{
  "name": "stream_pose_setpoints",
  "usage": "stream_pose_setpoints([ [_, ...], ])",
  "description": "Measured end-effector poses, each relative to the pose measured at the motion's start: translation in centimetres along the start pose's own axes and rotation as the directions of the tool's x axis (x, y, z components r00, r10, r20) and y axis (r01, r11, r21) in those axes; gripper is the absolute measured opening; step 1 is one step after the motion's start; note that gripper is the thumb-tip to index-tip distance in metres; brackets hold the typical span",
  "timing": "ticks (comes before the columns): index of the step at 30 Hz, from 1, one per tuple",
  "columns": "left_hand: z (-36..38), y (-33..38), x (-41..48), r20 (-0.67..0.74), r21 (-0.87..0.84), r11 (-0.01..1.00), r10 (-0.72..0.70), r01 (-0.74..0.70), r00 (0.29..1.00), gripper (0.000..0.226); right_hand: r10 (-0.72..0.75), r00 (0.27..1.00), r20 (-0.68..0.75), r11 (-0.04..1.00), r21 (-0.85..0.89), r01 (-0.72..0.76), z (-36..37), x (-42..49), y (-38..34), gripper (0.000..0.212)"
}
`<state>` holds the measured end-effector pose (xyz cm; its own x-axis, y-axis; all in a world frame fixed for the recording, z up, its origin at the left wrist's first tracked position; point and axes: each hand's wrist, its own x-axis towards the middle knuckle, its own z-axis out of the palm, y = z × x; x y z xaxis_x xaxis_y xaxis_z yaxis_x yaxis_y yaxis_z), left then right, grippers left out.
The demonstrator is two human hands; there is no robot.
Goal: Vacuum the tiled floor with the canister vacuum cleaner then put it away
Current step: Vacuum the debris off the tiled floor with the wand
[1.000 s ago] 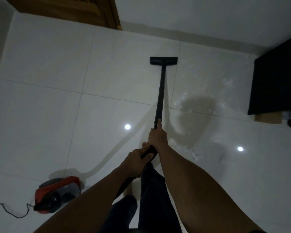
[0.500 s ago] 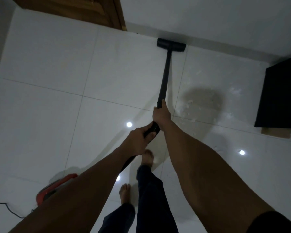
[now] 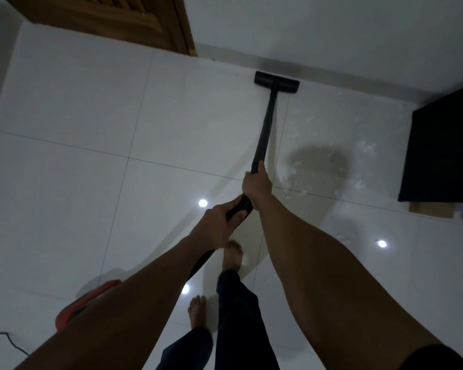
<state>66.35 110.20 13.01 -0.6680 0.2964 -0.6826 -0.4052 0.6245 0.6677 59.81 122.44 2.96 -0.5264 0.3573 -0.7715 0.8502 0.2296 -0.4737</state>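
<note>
Both hands are wrapped tight around the long black vacuum wand [image 3: 263, 129], right hand [image 3: 255, 184] ahead of left hand [image 3: 221, 222], its flat black floor nozzle [image 3: 276, 82] against the white wall's base, the red canister vacuum cleaner [image 3: 86, 303] behind-left on the glossy white tiled floor [image 3: 78, 182].

Bare forearms, dark trousers [image 3: 235, 324], bare feet [image 3: 232, 254], a dark sleeve [image 3: 444, 359] edge.

Two hands on one wand [image 3: 263, 129]: left hand [image 3: 219, 222], right hand [image 3: 255, 184]. One floor head [image 3: 276, 82] out front. One red canister [image 3: 86, 303], one cable [image 3: 8, 340]. Two bare feet: one [image 3: 232, 256], two [image 3: 197, 311]. One wooden door [image 3: 112, 20], one black cabinet [image 3: 444, 153]. Three light spots reflected on the tiles [image 3: 64, 102].
</note>
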Motion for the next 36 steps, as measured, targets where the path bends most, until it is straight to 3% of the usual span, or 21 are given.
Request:
stream_pose_setpoints([
  [8,-0.4,0.4,0.1,0.003,0.026,1.000,0.017,-0.017,1.000,0.047,-0.021,1.000,-0.004,1.000,0.015,0.021,-0.1,-0.2,-0.3,0.066],
  [17,1.9,-4.4,-9.0,0.042,0.043,0.999,-0.018,0.016,0.999,0.043,-0.082,0.996,-0.030,0.997,-0.001,0.082,2.9,-9.3,6.2,0.068],
  [25,4.6,-12.4,-22.7,0.075,0.082,0.995,0.057,-0.063,0.996,0.039,-0.131,0.987,-0.093,0.990,0.037,0.135,7.8,-21.2,15.9,0.065],
  [29,7.4,-18.4,-30.2,0.097,0.064,0.994,0.078,-0.084,0.992,0.040,-0.116,0.986,-0.116,0.993,-0.005,0.116,11.1,-27.8,22.8,0.066],
  [36,12.7,-26.8,-39.7,0.149,0.082,0.991,0.089,-0.102,0.985,0.037,-0.074,0.989,-0.126,0.994,0.070,0.083,14.1,-37.3,32.8,0.062],
])
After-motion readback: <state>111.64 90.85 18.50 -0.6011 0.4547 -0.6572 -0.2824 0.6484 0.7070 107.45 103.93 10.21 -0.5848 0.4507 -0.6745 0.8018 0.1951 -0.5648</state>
